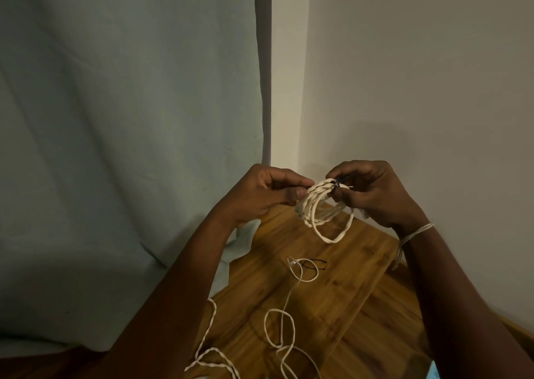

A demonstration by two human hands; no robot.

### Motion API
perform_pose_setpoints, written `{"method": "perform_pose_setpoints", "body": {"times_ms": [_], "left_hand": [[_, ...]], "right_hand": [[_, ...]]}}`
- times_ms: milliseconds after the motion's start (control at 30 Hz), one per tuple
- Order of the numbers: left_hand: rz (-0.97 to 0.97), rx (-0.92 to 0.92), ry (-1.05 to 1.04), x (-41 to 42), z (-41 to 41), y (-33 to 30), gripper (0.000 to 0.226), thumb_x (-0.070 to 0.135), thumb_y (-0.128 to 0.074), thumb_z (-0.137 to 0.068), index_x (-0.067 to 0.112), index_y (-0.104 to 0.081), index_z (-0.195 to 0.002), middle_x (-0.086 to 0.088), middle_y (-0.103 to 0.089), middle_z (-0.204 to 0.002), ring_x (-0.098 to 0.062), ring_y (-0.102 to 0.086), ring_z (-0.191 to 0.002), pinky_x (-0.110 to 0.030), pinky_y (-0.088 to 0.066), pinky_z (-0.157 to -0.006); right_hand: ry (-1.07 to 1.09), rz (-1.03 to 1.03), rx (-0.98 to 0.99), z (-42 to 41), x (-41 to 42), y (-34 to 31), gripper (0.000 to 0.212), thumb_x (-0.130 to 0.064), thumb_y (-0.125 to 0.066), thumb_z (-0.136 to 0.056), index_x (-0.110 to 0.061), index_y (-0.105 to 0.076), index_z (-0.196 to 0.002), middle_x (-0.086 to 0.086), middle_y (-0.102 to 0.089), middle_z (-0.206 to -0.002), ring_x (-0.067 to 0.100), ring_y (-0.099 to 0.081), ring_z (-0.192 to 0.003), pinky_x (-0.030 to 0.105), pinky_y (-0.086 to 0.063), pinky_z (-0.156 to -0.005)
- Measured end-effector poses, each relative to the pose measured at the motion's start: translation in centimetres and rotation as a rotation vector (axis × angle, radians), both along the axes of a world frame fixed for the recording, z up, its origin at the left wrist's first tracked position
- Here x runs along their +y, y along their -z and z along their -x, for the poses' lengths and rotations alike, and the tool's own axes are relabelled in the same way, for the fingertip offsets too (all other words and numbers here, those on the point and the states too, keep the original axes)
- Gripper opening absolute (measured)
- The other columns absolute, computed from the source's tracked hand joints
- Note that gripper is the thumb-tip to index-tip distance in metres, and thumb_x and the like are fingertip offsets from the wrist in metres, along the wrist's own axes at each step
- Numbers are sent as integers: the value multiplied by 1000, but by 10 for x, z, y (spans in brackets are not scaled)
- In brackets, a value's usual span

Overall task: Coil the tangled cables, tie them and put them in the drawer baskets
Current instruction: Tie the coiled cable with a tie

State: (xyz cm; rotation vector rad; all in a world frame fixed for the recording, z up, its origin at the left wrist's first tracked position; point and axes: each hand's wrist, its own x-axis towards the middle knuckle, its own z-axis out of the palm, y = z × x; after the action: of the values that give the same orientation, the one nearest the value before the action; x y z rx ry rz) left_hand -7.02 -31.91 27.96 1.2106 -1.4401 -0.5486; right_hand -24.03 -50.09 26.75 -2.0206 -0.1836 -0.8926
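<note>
Both hands pinch the coil above the wooden table: left hand on loops, right hand on the dark tie. A slipped pinch could spring it loose.

The loose cable on the counter runs off the bottom edge; the dark tie between the fingertips is too small to make out.

We look down at a warm brown wooden tabletop with streaked grain. Behind it, to the left, hangs a pale grey-green fabric curtain; to the right stands a plain off-white wall, dimly lit.
</note>
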Motion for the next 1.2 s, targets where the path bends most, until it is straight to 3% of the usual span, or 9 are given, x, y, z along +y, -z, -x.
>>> {"method": "perform_pose_setpoints", "body": {"times_ms": [267, 433, 600, 700, 867, 1000, 1133, 1200], "left_hand": [[-31, -107, -60, 1, -5, -4, 16, 13, -64, -89, 14, -72, -103, -1, -75, -96, -21, -71, -92, -32, -58, -83], [-7, -173, -254, -3, -5, 3, 12, 13, -63, -92, 13, -74, -98, -5, -74, -92, -22, -70, -87, -40, -60, -84], [41, -14, -441, 0, -12, 13, 14, 14, -65, -90, 23, -74, -85, -6, -75, -85, -25, -72, -83, -50, -59, -81], [26, 40, -488, 1, -13, 26, 19, 15, -65, -90, 29, -74, -79, -5, -74, -82, -26, -71, -81, -51, -59, -81], [-8, 195, -518, -4, 3, 56, 13, 14, -64, -90, 18, -75, -84, -1, -75, -80, -22, -71, -80, -44, -59, -83], [-12, 132, -536, -11, 9, 75, 10, 13, -67, -87, 11, -76, -86, -1, -75, -80, -16, -71, -79, -32, -58, -77], [-18, 276, -594, -10, 8, 73, 9, 15, -67, -89, 9, -74, -92, -4, -74, -85, -19, -70, -81, -33, -60, -76], [72, 360, -638, -9, 5, 59, 10, 12, -64, -91, 15, -71, -98, -1, -74, -94, -19, -70, -89, -27, -60, -75]], "right_hand": [[-45, 20, 13, -6, 5, -5, 23, -14, -74, -80, -17, -77, -103, 2, -76, -96, 27, -71, -88, 35, -59, -84], [8, 47, 6, -8, 5, -2, 24, -19, -75, -80, -12, -74, -102, 2, -76, -95, 26, -71, -86, 35, -60, -82], [42, -24, -52, 3, -7, -7, 34, -27, -81, -78, -7, -73, -104, 11, -74, -97, 31, -70, -88, 37, -60, -79], [36, -17, -63, 3, -10, -10, 30, -17, -77, -78, -6, -72, -106, 12, -74, -97, 31, -71, -88, 35, -60, -78], [73, -115, -112, -3, -9, -1, 24, -4, -75, -82, -6, -72, -105, 8, -77, -98, 29, -72, -94, 34, -61, -82], [194, -398, -266, -6, -4, -4, 28, 12, -65, -83, -15, -69, -88, 0, -73, -77, 19, -70, -72, 30, -61, -67], [281, -172, -131, 7, -1, -17, 25, 14, -66, -84, -9, -70, -95, -4, -73, -77, 14, -69, -69, 24, -58, -65], [289, -158, -99, 15, 3, -17, 22, 12, -68, -84, -7, -71, -95, -3, -73, -77, 14, -69, -68, 23, -56, -64]]}}
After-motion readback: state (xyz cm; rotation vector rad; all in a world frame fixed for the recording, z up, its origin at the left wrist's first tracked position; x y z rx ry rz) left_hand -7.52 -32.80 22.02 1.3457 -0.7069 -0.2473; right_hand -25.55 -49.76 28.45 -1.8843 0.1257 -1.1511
